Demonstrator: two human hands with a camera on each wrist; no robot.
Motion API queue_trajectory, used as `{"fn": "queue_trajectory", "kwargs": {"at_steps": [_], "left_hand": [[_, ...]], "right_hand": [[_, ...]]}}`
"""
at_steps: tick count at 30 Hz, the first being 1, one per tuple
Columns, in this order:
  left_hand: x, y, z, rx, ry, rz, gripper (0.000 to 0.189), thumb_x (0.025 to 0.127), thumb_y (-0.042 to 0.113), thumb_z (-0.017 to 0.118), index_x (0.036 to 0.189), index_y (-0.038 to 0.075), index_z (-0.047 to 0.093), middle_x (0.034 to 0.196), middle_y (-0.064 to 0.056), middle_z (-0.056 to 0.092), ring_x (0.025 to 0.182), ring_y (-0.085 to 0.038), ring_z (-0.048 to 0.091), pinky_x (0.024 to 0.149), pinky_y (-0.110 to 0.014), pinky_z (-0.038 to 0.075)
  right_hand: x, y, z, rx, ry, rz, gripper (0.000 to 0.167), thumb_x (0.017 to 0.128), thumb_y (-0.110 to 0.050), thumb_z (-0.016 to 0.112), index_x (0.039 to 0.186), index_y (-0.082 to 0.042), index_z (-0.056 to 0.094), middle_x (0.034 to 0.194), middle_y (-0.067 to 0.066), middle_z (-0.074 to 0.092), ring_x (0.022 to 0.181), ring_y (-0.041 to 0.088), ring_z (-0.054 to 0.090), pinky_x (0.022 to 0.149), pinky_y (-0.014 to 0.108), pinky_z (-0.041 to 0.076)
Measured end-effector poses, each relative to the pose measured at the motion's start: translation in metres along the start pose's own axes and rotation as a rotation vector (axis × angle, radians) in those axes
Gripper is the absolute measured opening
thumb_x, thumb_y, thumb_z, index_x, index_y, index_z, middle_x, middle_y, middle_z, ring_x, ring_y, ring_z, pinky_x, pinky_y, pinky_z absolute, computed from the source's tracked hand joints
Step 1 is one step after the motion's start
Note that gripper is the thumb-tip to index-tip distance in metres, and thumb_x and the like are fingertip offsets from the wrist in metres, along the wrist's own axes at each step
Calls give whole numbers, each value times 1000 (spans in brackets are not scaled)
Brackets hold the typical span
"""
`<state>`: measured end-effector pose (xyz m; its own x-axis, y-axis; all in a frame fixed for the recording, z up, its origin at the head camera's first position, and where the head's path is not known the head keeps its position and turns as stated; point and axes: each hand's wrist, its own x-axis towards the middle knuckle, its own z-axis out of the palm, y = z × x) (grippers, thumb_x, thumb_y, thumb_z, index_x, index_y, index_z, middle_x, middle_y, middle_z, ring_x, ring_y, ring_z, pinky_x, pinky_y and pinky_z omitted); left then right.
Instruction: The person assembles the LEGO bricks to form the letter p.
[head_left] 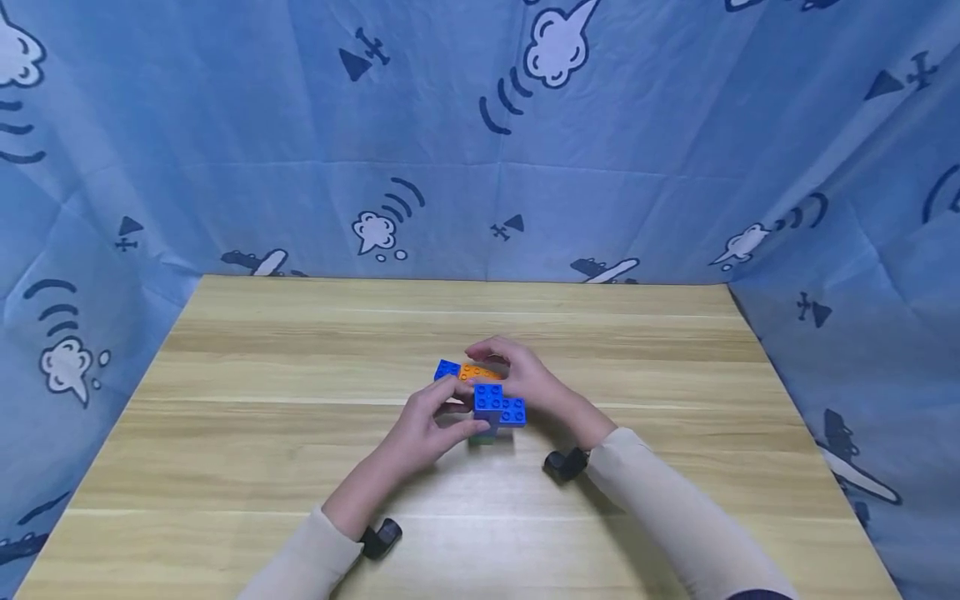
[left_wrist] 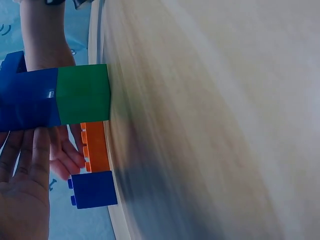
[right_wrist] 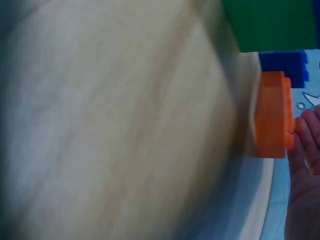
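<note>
My left hand (head_left: 426, 427) pinches a small upright stack of toy building bricks between thumb and fingers. Blue bricks (head_left: 488, 398) form its upper part, with one blue brick (head_left: 513, 412) jutting out to the right. A green brick (left_wrist: 84, 94) makes up the bottom, close over the table. Just behind the stack lies a long orange brick (head_left: 476, 372), and a blue brick (head_left: 447, 367) sits at its left end. My right hand (head_left: 522, 377) arches over the orange brick; in the right wrist view its fairly straight fingertips (right_wrist: 301, 124) are right at the studs.
The bricks stand near the middle of a wooden table (head_left: 262, 400). A blue patterned curtain (head_left: 450, 125) rises behind the table and along its sides. Each wrist carries a black camera, the left one (head_left: 382, 538) and the right one (head_left: 566, 465) low over the tabletop.
</note>
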<state>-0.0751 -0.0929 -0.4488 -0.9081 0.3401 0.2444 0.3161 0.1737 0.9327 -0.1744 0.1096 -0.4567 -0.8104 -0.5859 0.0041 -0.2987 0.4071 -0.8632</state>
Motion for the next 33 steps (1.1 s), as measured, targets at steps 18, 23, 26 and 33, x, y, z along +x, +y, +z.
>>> {"fn": "queue_trajectory", "kwargs": {"at_steps": [18, 23, 26, 33], "left_hand": [[0, -4, 0, -1, 6, 47, 26, 91, 5, 80, 111, 2, 65, 107, -14, 68, 106, -28, 75, 95, -36, 65], [0, -5, 0, -5, 3, 34, 27, 90, 4, 81, 111, 1, 65, 108, -15, 69, 106, -29, 75, 95, -34, 65], [0, -4, 0, -6, 4, 36, 27, 90, 4, 81, 111, 1, 65, 108, -15, 69, 106, -28, 75, 95, -35, 65], [0, -2, -1, -4, 7, 32, 26, 90, 5, 81, 109, 5, 64, 110, -12, 68, 110, -23, 73, 96, -33, 65]], "right_hand": [[20, 1, 18, -184, -89, -121, 51, 89, -17, 82, 136, -7, 65, 135, 12, 69, 129, 29, 63, 117, 47, 52], [21, -1, 19, -194, -91, -109, 49, 90, -15, 81, 135, -6, 66, 135, 13, 69, 129, 29, 64, 118, 46, 51], [20, -1, 19, -190, -80, -95, 47, 92, -16, 79, 135, -6, 66, 134, 13, 70, 129, 29, 64, 118, 46, 52], [20, -6, 13, -122, -17, -60, 43, 94, -17, 79, 133, -6, 68, 134, 12, 71, 130, 33, 66, 117, 49, 53]]}}
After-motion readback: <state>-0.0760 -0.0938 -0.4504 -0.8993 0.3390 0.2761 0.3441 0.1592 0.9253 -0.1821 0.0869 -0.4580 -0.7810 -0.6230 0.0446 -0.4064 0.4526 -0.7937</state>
